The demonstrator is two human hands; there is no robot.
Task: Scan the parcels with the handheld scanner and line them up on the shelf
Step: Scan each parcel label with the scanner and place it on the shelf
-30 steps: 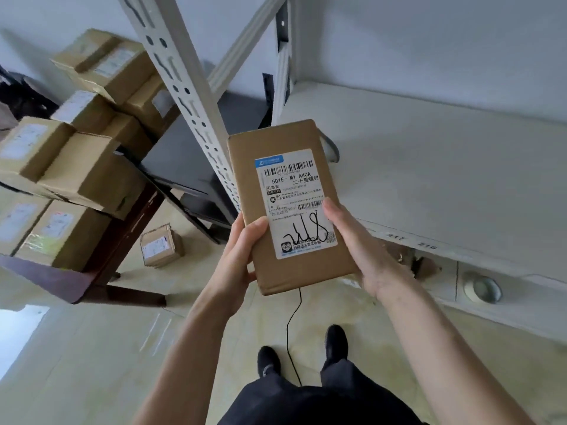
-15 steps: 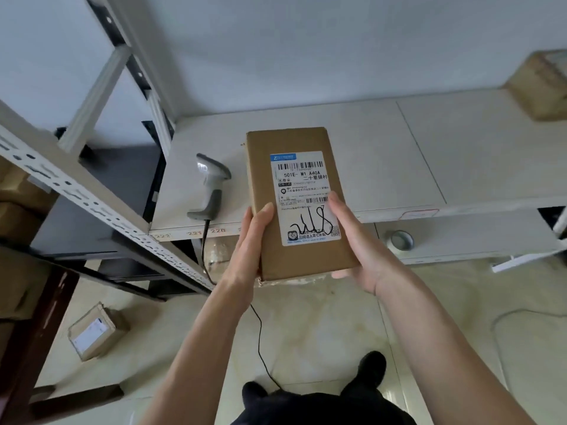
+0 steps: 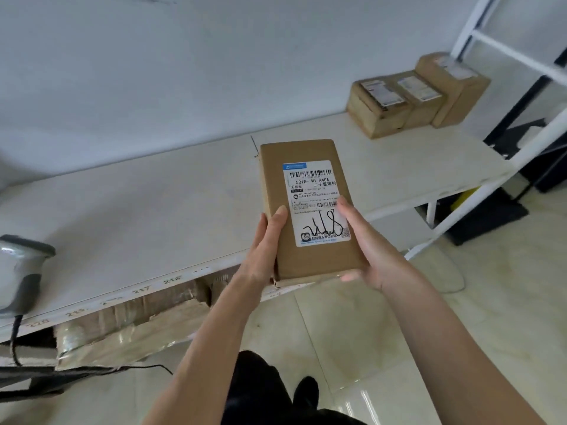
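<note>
Parcel [image 3: 310,210] looks light, stiff; my left hand [image 3: 264,253] and right hand [image 3: 368,253] grip its lower edges.

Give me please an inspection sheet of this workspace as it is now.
Surface: white shelf, numbered tags on its front edge.
Job's things: held parcel, label up; three parcels lined up at the shelf's far right; scanner on the shelf's left.
Clutter: crumpled boxes under the shelf.
Grippers: left hand and right hand grip the parcel's sides.
Cables: scanner cable hangs down.
Surroundings: tiled floor, white wall.
</note>
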